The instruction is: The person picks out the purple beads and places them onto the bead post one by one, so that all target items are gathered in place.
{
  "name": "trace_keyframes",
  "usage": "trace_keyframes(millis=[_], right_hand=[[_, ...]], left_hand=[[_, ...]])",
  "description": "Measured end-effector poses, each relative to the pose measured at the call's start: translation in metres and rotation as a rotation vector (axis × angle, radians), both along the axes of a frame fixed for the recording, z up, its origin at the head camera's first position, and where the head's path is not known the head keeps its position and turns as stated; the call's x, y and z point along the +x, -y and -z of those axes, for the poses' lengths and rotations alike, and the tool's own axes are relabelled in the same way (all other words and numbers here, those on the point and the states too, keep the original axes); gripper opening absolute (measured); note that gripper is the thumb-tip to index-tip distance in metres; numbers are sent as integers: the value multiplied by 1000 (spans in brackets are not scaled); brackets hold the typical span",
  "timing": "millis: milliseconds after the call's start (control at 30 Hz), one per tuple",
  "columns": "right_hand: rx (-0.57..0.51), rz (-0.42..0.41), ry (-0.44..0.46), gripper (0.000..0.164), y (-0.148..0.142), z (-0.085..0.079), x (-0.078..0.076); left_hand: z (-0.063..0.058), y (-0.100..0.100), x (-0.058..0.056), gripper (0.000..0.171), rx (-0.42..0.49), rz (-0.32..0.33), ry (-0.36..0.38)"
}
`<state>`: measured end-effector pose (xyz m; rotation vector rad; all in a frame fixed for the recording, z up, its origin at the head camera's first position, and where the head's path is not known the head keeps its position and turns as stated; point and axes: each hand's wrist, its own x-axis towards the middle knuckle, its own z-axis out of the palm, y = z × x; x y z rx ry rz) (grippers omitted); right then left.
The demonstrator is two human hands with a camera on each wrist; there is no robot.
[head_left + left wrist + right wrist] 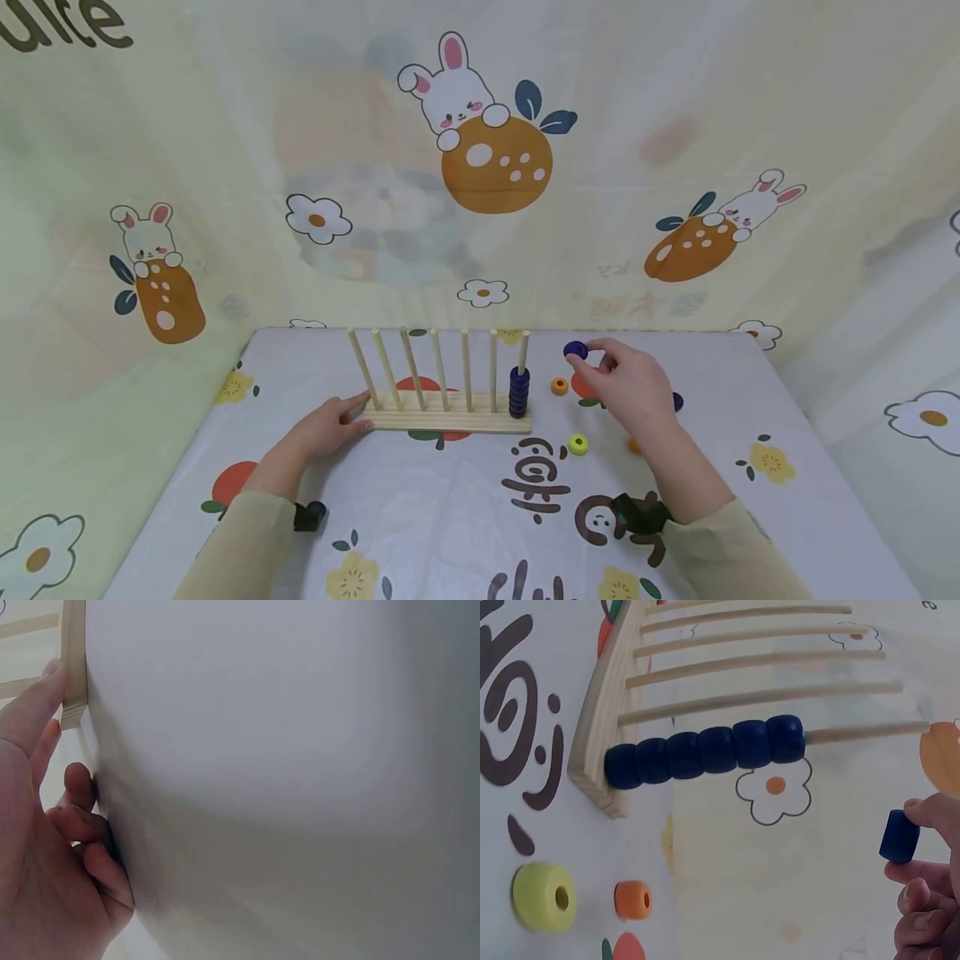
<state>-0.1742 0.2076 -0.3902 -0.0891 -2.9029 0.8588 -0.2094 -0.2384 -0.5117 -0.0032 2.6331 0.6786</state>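
A wooden peg rack (450,422) with several upright pegs stands on the table. Its rightmost peg carries a stack of dark blue beads (705,751), and the top of that peg is bare. My left hand (327,429) holds the rack's left end between thumb and forefinger; in the left wrist view the other fingers are curled beside the base end (75,697). Thumb and forefinger of my right hand (633,386) pinch a single dark blue bead (900,836), raised to the right of the stacked peg and apart from it.
Right of the rack lie an orange bead (558,386) and a yellow-green bead (577,444). Another orange bead (634,447) and a dark blue bead (678,402) are partly hidden by my right arm. A printed cloth (420,533) covers the table; a patterned curtain (600,250) hangs behind.
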Motion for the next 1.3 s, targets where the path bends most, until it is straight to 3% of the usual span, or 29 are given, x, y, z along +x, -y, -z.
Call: trace_keyframes(millis=[533,900,1300], right_hand=[[-60,-41,-110,56,21,-10,-5],[-116,-57,-122,57,35,-23,-2],[-139,-93,-181,42,48,-27,-4]], left_hand=[[-4,-1,2,76,13,-4,2],[-4,-2,2,75,11,-7,-2],[-2,0,0,75,18,2,-5]])
